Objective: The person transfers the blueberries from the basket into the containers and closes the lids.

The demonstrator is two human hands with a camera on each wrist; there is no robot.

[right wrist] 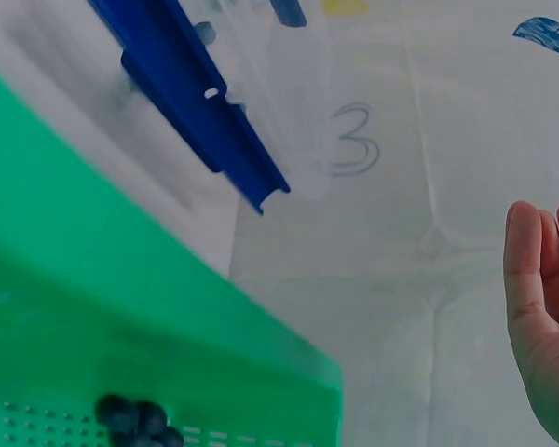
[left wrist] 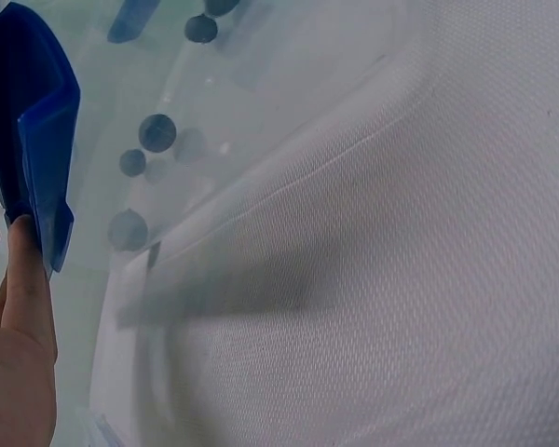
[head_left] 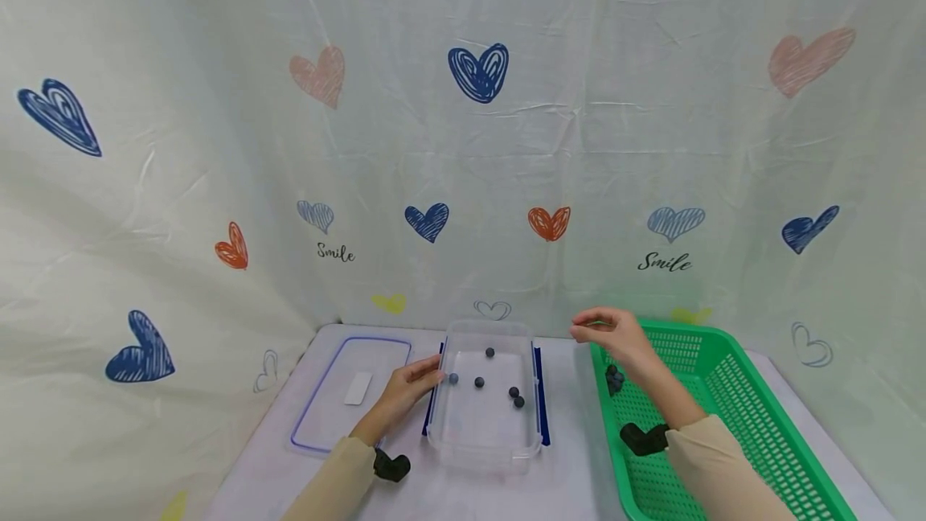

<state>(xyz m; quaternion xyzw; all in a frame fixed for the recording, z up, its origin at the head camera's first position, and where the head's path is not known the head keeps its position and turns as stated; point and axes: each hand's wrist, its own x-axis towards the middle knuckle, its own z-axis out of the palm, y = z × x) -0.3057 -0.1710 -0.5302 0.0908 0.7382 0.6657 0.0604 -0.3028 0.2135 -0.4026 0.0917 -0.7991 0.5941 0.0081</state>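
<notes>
A clear plastic box with blue side clips holds several blueberries scattered over its base. At its left side, my left hand rests its extended fingers against the wall; in the left wrist view, a fingertip meets the blue clip. My right hand hovers above the far left corner of a green basket, fingers loosely bent and no berry showing between them. Below it, a small cluster of blueberries lies inside the basket, also visible in the right wrist view.
To the left of the box lies a clear lid with a blue seal, a white rectangle on it. A pale cloth covers the table. Behind hangs a white curtain printed with hearts.
</notes>
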